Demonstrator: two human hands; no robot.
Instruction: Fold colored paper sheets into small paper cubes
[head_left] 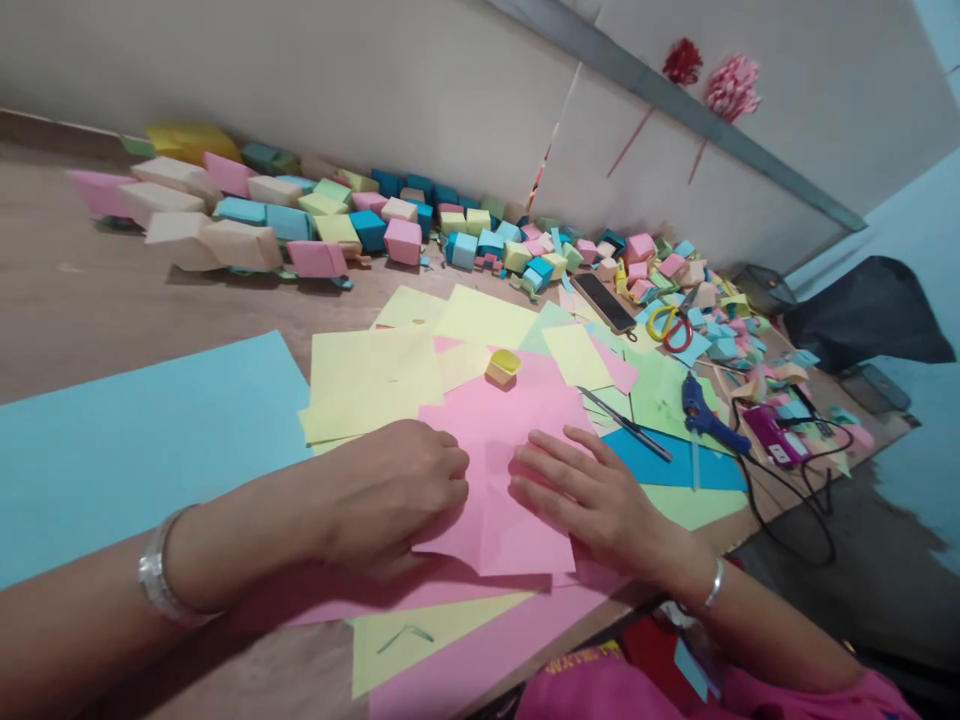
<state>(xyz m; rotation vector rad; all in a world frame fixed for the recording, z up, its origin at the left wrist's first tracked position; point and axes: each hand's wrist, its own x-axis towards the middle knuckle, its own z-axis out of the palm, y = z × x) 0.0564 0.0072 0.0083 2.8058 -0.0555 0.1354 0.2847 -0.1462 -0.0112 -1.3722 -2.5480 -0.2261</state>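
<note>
A pink paper sheet (499, 430) lies on the table in front of me, partly folded. My left hand (390, 495) rests on its left edge with the fingers curled into a loose fist, pressing the paper. My right hand (592, 490) lies flat on the sheet's right side, fingers stretched out and together. A small yellow paper box (502, 366) sits on the pink sheet just beyond my hands. Yellow sheets (375, 385) and a large light blue sheet (135, 440) lie to the left.
Many folded paper cubes (315, 225) line the wall at the back. A phone (604, 302), scissors (670, 328), a blue glue gun (705, 415) with cable, a dark pen (626, 425) and paper scraps lie to the right. The table edge runs close by me.
</note>
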